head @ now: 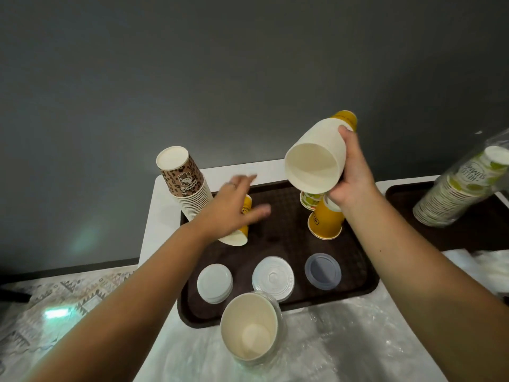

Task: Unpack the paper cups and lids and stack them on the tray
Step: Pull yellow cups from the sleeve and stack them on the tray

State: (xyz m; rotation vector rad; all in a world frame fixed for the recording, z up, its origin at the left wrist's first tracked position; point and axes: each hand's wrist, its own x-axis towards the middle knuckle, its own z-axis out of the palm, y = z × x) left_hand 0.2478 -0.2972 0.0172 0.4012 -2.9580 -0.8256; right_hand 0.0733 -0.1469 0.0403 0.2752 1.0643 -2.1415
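Three lid stacks (pixel 272 278) are lined along the tray (pixel 355 274) front. Cream cups (pixel 316 158) are gripped by right-hand fingers (pixel 347 146); left-hand fingers (pixel 249 179) are spread, released, above a yellow cup (pixel 243 232).

Head view, steeply down, close

Right hand (pixel 351 172) grips cream cup (pixel 316 158); left hand (pixel 230 209) spread above tray (pixel 278 244).

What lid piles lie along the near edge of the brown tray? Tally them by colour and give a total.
White lid pile: 1
Clear lid pile: 1
Grey lid pile: 1
Total: 3
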